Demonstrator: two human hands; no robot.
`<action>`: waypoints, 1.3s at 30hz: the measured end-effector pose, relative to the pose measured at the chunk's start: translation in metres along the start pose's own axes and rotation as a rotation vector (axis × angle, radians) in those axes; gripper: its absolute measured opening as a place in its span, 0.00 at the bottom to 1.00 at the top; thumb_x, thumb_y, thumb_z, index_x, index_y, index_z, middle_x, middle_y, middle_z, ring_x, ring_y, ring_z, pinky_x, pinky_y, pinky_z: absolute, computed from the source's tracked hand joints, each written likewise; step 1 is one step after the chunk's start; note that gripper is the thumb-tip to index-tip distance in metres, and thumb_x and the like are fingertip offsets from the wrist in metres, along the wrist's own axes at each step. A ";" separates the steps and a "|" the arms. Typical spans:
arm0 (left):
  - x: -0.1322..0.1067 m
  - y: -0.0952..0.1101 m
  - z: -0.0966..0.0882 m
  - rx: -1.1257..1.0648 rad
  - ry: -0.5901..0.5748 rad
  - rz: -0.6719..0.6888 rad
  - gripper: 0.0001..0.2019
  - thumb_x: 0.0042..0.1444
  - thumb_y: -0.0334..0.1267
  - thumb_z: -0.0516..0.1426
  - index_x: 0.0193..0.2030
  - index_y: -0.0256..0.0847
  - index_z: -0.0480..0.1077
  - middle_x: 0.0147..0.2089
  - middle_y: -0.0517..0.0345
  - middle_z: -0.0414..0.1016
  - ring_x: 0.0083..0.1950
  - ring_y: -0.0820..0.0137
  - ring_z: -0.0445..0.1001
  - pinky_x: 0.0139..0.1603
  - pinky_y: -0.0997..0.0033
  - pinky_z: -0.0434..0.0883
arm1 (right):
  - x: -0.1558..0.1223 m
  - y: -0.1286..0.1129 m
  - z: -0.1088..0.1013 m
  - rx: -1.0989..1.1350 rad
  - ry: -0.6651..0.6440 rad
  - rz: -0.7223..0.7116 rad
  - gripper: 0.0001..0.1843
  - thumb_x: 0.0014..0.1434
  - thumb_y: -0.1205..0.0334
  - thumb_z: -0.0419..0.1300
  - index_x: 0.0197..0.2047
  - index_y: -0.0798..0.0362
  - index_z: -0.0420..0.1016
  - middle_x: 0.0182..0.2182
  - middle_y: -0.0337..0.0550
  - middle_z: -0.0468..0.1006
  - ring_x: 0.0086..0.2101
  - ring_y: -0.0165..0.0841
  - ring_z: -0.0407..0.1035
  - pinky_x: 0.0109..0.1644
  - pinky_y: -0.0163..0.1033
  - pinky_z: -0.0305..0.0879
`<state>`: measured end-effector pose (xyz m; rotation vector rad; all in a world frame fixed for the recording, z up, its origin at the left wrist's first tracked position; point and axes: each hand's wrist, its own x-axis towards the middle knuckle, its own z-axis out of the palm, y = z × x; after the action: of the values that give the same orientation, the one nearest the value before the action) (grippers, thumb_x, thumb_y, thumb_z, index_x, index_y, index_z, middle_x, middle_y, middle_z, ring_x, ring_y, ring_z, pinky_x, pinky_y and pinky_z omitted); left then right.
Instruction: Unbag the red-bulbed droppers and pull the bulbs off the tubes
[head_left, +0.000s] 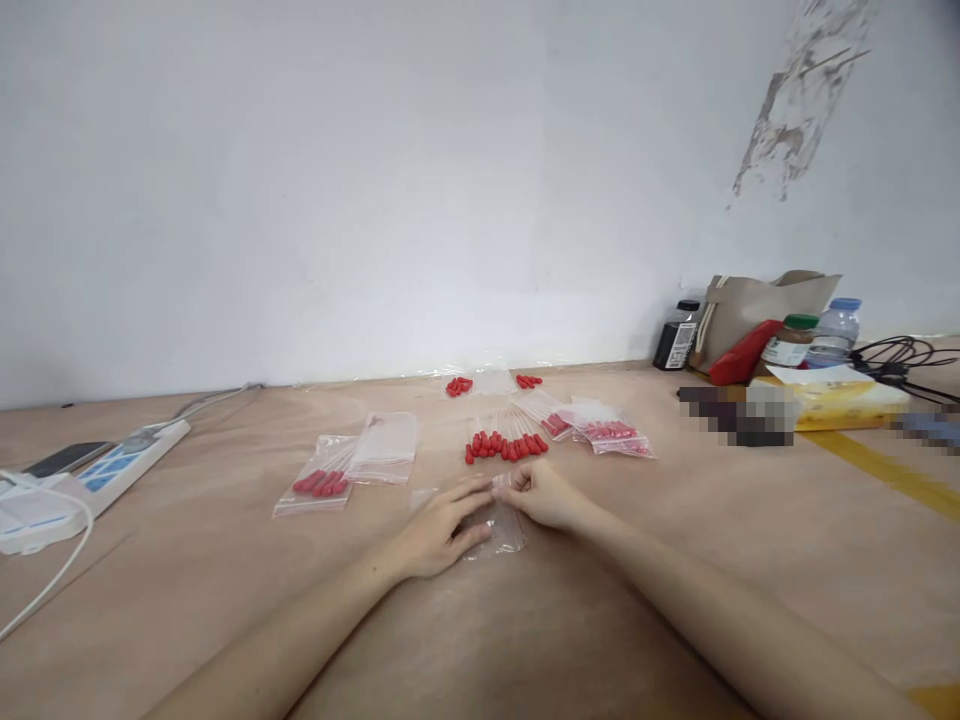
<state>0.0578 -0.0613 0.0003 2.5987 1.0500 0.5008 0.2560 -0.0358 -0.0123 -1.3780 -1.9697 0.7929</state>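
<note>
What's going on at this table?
A person has both hands at a clear plastic bag: the left hand rests spread over it, while the right hand, fingers curled, appears to pinch its upper edge. Just beyond lies a row of loose red-tipped pieces. Bags with red pieces inside lie to the left and right.

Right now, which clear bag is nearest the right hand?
The clear bag between the left hand and right hand, lowest in view; the bags showing red lie farther off.

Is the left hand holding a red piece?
No, the left hand rests with fingers extended on a clear bag, and the loose red pieces lie beyond it.
</note>
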 end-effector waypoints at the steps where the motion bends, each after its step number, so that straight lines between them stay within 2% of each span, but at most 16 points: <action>1: -0.001 -0.001 0.001 -0.001 -0.048 -0.006 0.24 0.57 0.46 0.49 0.60 0.46 0.55 0.63 0.54 0.54 0.63 0.64 0.52 0.62 0.59 0.51 | 0.001 0.000 0.001 -0.042 -0.014 -0.009 0.16 0.46 0.53 0.59 0.17 0.56 0.64 0.15 0.34 0.65 0.19 0.24 0.58 0.23 0.30 0.50; 5: 0.000 -0.002 0.004 -0.035 -0.089 -0.049 0.26 0.56 0.49 0.48 0.61 0.48 0.52 0.65 0.55 0.49 0.65 0.62 0.46 0.63 0.54 0.44 | 0.000 0.001 0.001 -0.168 0.126 0.015 0.07 0.44 0.63 0.61 0.25 0.55 0.66 0.20 0.37 0.69 0.23 0.27 0.61 0.26 0.31 0.53; 7: 0.002 -0.003 0.004 -0.070 -0.010 -0.100 0.24 0.56 0.49 0.49 0.59 0.47 0.57 0.62 0.54 0.55 0.62 0.63 0.53 0.61 0.58 0.51 | -0.003 0.002 0.000 -0.142 0.180 0.003 0.08 0.46 0.65 0.59 0.31 0.55 0.64 0.20 0.36 0.68 0.23 0.27 0.62 0.27 0.31 0.54; 10: 0.005 -0.008 0.002 -0.089 0.186 -0.248 0.16 0.56 0.46 0.48 0.47 0.44 0.68 0.50 0.53 0.69 0.49 0.65 0.68 0.48 0.64 0.65 | -0.010 0.004 -0.001 -0.044 0.144 -0.106 0.09 0.51 0.63 0.56 0.36 0.54 0.62 0.17 0.31 0.64 0.20 0.27 0.60 0.26 0.31 0.53; 13: 0.006 -0.018 -0.003 -0.056 0.271 -0.356 0.10 0.51 0.44 0.53 0.36 0.42 0.69 0.39 0.56 0.72 0.37 0.67 0.70 0.37 0.69 0.66 | -0.016 0.004 -0.001 -0.004 0.058 -0.235 0.11 0.52 0.59 0.56 0.39 0.53 0.62 0.18 0.31 0.65 0.20 0.26 0.60 0.26 0.31 0.54; 15: 0.005 -0.024 -0.009 -0.083 0.204 -0.426 0.10 0.47 0.43 0.55 0.34 0.41 0.67 0.32 0.59 0.71 0.31 0.69 0.68 0.32 0.71 0.65 | -0.017 0.005 0.001 -0.019 0.026 -0.268 0.12 0.52 0.58 0.56 0.39 0.53 0.64 0.19 0.31 0.66 0.21 0.26 0.60 0.26 0.30 0.53; 18: -0.001 -0.031 -0.026 -0.200 -0.079 -0.520 0.11 0.42 0.44 0.58 0.27 0.39 0.66 0.22 0.64 0.66 0.25 0.72 0.65 0.24 0.75 0.60 | -0.015 0.006 0.002 -0.019 0.029 -0.263 0.12 0.54 0.56 0.54 0.38 0.54 0.65 0.20 0.33 0.67 0.21 0.25 0.60 0.25 0.30 0.53; 20: -0.005 -0.041 -0.042 -0.269 -0.225 -0.532 0.11 0.40 0.44 0.59 0.23 0.39 0.65 0.20 0.64 0.65 0.23 0.73 0.64 0.24 0.76 0.60 | -0.014 0.006 0.002 0.006 0.039 -0.254 0.12 0.56 0.54 0.52 0.37 0.54 0.66 0.22 0.35 0.69 0.22 0.25 0.61 0.26 0.30 0.54; 22: -0.009 -0.057 -0.061 -0.294 -0.112 -0.595 0.11 0.41 0.45 0.58 0.25 0.39 0.65 0.21 0.64 0.66 0.24 0.73 0.65 0.25 0.76 0.61 | -0.014 0.005 0.001 0.025 0.036 -0.248 0.13 0.58 0.53 0.49 0.35 0.54 0.67 0.25 0.37 0.71 0.24 0.26 0.62 0.27 0.30 0.54; 23: -0.010 -0.067 -0.069 -0.239 0.081 -0.694 0.11 0.43 0.45 0.57 0.27 0.39 0.65 0.21 0.64 0.66 0.24 0.72 0.66 0.24 0.76 0.62 | -0.014 0.005 0.000 0.026 0.029 -0.247 0.14 0.58 0.53 0.49 0.35 0.54 0.67 0.25 0.38 0.71 0.24 0.26 0.63 0.27 0.30 0.54; 24: -0.011 -0.077 -0.076 -0.138 0.343 -0.810 0.11 0.45 0.46 0.55 0.29 0.39 0.65 0.21 0.63 0.66 0.23 0.71 0.67 0.24 0.75 0.62 | -0.014 0.005 0.000 0.024 0.022 -0.248 0.14 0.58 0.53 0.48 0.34 0.54 0.67 0.25 0.37 0.72 0.24 0.26 0.63 0.27 0.30 0.54; 27: -0.011 -0.102 -0.084 0.021 0.587 -0.920 0.16 0.50 0.43 0.50 0.43 0.38 0.60 0.30 0.58 0.68 0.30 0.67 0.70 0.28 0.72 0.63 | -0.014 0.004 -0.001 0.010 0.015 -0.259 0.13 0.58 0.54 0.49 0.34 0.54 0.68 0.25 0.37 0.72 0.23 0.25 0.63 0.26 0.30 0.53; 30: -0.011 -0.112 -0.078 0.179 0.569 -0.952 0.22 0.48 0.41 0.52 0.50 0.37 0.54 0.32 0.56 0.70 0.36 0.63 0.71 0.34 0.68 0.64 | -0.014 0.004 0.000 -0.001 0.018 -0.262 0.13 0.58 0.54 0.50 0.34 0.54 0.68 0.25 0.38 0.73 0.24 0.26 0.64 0.26 0.30 0.54; 34: -0.015 -0.117 -0.077 0.362 0.500 -0.937 0.26 0.48 0.44 0.53 0.52 0.37 0.53 0.40 0.48 0.71 0.46 0.56 0.69 0.43 0.61 0.64 | -0.014 0.005 0.001 -0.005 0.018 -0.252 0.13 0.58 0.54 0.49 0.35 0.54 0.67 0.26 0.39 0.74 0.25 0.26 0.66 0.28 0.30 0.56; 37: -0.026 -0.128 -0.093 0.414 0.568 -1.082 0.25 0.47 0.51 0.54 0.47 0.36 0.59 0.47 0.37 0.67 0.52 0.48 0.63 0.45 0.53 0.62 | -0.014 0.006 0.001 -0.009 0.008 -0.249 0.13 0.58 0.53 0.49 0.35 0.54 0.67 0.26 0.39 0.74 0.25 0.27 0.66 0.28 0.30 0.56; 39: -0.036 -0.137 -0.105 0.296 0.588 -1.166 0.24 0.42 0.51 0.57 0.40 0.34 0.62 0.41 0.37 0.70 0.48 0.45 0.66 0.40 0.53 0.64 | -0.014 0.006 0.002 -0.013 0.004 -0.248 0.14 0.58 0.53 0.49 0.35 0.54 0.68 0.27 0.39 0.74 0.26 0.27 0.66 0.28 0.31 0.56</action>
<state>-0.0941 0.0221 0.0330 1.5336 2.6562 0.8028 0.2622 -0.0475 -0.0196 -1.1125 -2.0949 0.6619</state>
